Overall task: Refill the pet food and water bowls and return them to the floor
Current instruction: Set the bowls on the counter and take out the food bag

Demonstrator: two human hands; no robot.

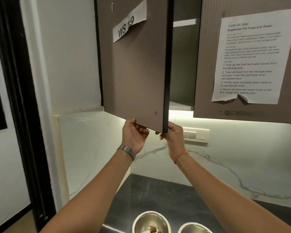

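Both hands reach up to the bottom edge of the cabinet door [134, 64], which hangs partly open on its left hinge side. The left hand [134, 133] curls its fingers under that edge; the right hand [173, 133] pinches the free corner. The two steel bowls [151, 222] sit on the table directly below, nearer. Open room lies toward the person.
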